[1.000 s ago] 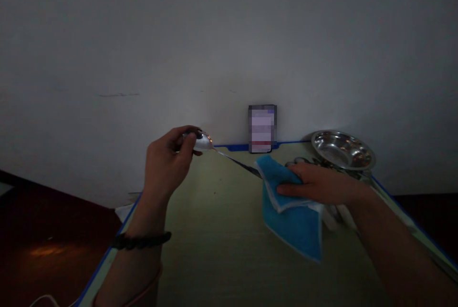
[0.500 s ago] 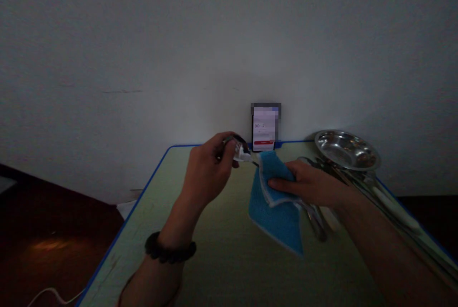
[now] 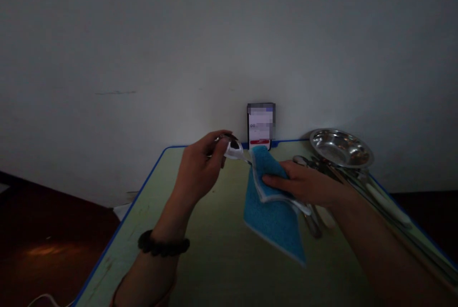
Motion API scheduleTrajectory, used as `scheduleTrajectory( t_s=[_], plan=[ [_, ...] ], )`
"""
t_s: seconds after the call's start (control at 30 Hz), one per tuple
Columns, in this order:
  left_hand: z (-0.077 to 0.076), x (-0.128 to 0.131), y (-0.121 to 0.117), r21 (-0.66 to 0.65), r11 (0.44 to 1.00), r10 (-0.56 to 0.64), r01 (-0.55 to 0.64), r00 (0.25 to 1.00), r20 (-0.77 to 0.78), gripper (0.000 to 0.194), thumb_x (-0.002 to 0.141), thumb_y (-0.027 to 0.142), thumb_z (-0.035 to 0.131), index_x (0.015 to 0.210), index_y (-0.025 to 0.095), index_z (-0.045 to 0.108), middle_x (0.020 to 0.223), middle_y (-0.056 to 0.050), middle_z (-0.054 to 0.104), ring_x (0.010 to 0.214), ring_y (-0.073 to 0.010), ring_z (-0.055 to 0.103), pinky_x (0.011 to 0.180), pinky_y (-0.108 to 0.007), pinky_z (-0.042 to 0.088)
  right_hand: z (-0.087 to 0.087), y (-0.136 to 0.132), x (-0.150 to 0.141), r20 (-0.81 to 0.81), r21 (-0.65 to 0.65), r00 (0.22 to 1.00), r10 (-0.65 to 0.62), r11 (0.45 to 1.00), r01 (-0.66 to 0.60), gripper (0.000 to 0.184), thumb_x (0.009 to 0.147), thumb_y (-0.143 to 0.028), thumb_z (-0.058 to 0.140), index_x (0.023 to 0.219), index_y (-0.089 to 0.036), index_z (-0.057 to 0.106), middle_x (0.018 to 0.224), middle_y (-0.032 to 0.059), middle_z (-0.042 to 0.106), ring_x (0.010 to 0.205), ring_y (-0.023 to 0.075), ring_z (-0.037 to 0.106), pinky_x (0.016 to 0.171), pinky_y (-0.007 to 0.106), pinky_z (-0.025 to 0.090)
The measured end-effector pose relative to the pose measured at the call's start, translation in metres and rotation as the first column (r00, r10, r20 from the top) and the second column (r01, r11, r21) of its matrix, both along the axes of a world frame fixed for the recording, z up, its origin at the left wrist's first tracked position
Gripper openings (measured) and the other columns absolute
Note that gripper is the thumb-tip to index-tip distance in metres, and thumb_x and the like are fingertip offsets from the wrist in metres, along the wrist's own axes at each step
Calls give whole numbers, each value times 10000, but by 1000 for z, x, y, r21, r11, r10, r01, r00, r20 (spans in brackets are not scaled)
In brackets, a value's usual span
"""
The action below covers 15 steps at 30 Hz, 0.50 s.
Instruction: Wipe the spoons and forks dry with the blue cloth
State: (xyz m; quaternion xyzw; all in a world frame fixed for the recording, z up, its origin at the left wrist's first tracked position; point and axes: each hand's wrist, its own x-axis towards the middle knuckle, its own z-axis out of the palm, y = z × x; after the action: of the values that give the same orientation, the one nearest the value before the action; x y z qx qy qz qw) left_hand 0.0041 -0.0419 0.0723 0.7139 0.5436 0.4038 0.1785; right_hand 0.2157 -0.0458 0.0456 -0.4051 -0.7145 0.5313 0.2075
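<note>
Above the table, my left hand (image 3: 202,166) pinches the bowl of a shiny metal spoon (image 3: 234,149), thumb across it. The spoon's handle runs rightward into a folded blue cloth (image 3: 274,226) with white edging, which hides most of it. My right hand (image 3: 304,182) is closed on this cloth, thumb on the near side, around the covered handle. One corner of the cloth hangs down over the table. Behind and under my right hand lie several pieces of metal cutlery (image 3: 313,223), partly hidden by the hand and cloth.
A round stainless steel bowl (image 3: 341,147) leans tilted at the table's back right. A phone (image 3: 260,128) stands against the wall at the back edge. Long-handled utensils (image 3: 388,204) lie along the right side. The pale green table (image 3: 211,250) has a blue rim.
My left hand and the spoon bowl have come rightward, close to the cloth, then shifted slightly back left. Less of the spoon's handle shows now. The cloth has moved a little left.
</note>
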Motion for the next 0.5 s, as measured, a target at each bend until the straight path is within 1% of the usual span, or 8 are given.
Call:
scheduleTrajectory(
  t_s=[0.17, 0.2, 0.27, 0.33, 0.4, 0.43, 0.47, 0.5],
  plan=[
    [-4, 9, -2, -46, 993, -115, 112, 991, -73, 305, 879, 314, 403, 1049, 186, 621, 605, 10, 566, 533, -105, 507, 483, -197, 380, 0, -1, -5, -46, 2, 998, -53, 999, 53, 274, 804, -461, 495, 793, -205, 594, 708, -3, 566, 646, 135, 518, 600, 265, 416],
    [-5, 10, -2, -45, 993, -115, 113, 991, -65, 312, 883, 322, 390, 1044, 191, 623, 632, 6, 576, 555, -110, 515, 494, -201, 386, -1, -1, -6, -60, 6, 995, -85, 996, 86, 267, 797, -454, 509, 791, -203, 601, 720, -1, 576, 656, 138, 523, 614, 272, 419],
    [-8, 9, 0, -41, 996, -81, 81, 997, 2, 340, 896, 337, 339, 1041, 195, 611, 662, 1, 580, 576, -117, 522, 499, -207, 393, -3, 3, -6, -131, -8, 966, -225, 974, 226, 270, 784, -455, 528, 819, -201, 613, 764, 8, 601, 692, 147, 538, 651, 290, 428],
    [-11, 6, 3, -75, 996, -39, 44, 997, 69, 350, 896, 322, 296, 1024, 186, 593, 662, -1, 573, 567, -121, 518, 484, -210, 391, -7, 8, -7, -278, -85, 861, -426, 904, 420, 291, 768, -468, 545, 861, -200, 608, 785, 10, 614, 710, 150, 549, 677, 306, 438],
    [-13, 2, 6, -167, 984, -58, 63, 998, 35, 307, 869, 272, 317, 965, 169, 590, 665, -7, 574, 565, -123, 516, 483, -214, 394, -10, 13, -8, -432, -225, 700, -568, 820, 527, 272, 736, -445, 592, 844, -195, 597, 749, -1, 617, 682, 139, 556, 674, 303, 448],
    [-14, 1, 6, -243, 964, -120, 112, 993, -19, 278, 848, 250, 344, 926, 161, 596, 677, -12, 580, 573, -124, 520, 493, -217, 400, -11, 16, -10, -494, -290, 618, -611, 786, 546, 259, 716, -427, 618, 826, -194, 591, 722, -8, 617, 657, 133, 558, 659, 296, 453],
    [-14, 1, 5, -341, 923, -217, 181, 973, -72, 255, 828, 234, 371, 902, 155, 602, 696, -18, 591, 582, -124, 526, 505, -220, 406, -11, 18, -11, -549, -341, 543, -635, 764, 548, 249, 699, -410, 637, 817, -197, 586, 706, -15, 619, 637, 128, 561, 642, 289, 455],
    [-15, 2, 4, -443, 859, -331, 255, 938, -101, 242, 813, 231, 395, 906, 152, 605, 723, -24, 604, 593, -124, 535, 518, -224, 415, -12, 19, -13, -598, -374, 475, -646, 749, 547, 246, 687, -401, 648, 818, -203, 582, 698, -21, 622, 619, 124, 563, 621, 282, 455]
  ],
)
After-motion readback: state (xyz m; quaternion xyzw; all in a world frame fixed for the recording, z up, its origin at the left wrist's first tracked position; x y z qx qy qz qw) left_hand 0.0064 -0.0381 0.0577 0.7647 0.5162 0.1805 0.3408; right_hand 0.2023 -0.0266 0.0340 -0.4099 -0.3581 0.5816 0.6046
